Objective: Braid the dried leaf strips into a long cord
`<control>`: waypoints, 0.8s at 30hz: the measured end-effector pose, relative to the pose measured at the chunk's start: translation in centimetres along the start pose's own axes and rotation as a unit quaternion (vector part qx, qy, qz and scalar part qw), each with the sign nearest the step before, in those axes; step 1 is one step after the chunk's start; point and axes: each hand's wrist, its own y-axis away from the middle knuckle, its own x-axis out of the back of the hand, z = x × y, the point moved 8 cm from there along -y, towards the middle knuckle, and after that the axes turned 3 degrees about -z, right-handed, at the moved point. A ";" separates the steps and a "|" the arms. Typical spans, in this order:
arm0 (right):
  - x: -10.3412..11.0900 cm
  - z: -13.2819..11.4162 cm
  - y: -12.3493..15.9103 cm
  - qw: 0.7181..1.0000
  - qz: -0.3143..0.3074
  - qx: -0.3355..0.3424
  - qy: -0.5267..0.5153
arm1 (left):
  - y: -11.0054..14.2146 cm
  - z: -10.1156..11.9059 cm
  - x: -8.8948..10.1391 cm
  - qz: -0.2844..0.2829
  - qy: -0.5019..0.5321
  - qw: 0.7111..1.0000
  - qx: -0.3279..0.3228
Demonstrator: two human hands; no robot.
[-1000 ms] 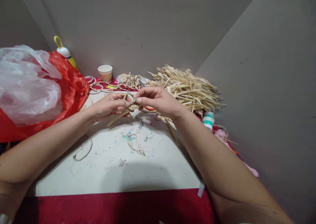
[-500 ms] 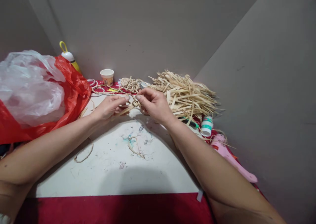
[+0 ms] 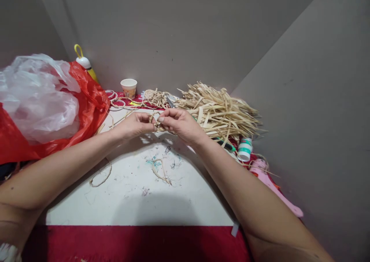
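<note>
Between my two hands is a small ring of braided straw (image 3: 157, 124), held just above the white board. My left hand (image 3: 135, 126) pinches its left side with thumb and fingers. From the right, my right hand (image 3: 180, 124) grips the ring with thumb and forefinger, the other fingers curled behind. Parts of the ring are hidden by the fingertips. Beyond the right hand lies a large bundle of dry straw strips (image 3: 225, 113). A coil of twisted straw cord (image 3: 156, 98) rests behind the hands, with the grey tip of a tool (image 3: 170, 102) beside it.
Red and clear plastic bags (image 3: 43, 104) bulge at the left. A paper cup (image 3: 128, 88) and a yellow-white bottle (image 3: 85, 64) stand at the back. On the right are a white-green bottle (image 3: 244, 149) and a pink glue gun (image 3: 270, 183). Straw scraps (image 3: 160, 171) lie on the white board (image 3: 115, 208).
My left hand has turned and closed nearer my right, and the straw piece now shows as a ring. The loose strands under the left hand are less visible. The view shifted slightly.
</note>
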 end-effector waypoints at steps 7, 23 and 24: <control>-0.4 -0.7 0.2 0.995 -0.018 0.022 0.095 | 0.1 -0.2 -0.3 0.031 -0.018 0.999 -0.020; -0.3 1.2 0.6 0.963 -0.091 -0.121 0.222 | 0.6 0.8 1.6 0.158 -0.098 0.979 -0.079; -0.4 1.4 0.6 0.964 -0.096 -0.118 0.217 | 0.5 0.8 1.8 0.162 -0.113 0.977 -0.084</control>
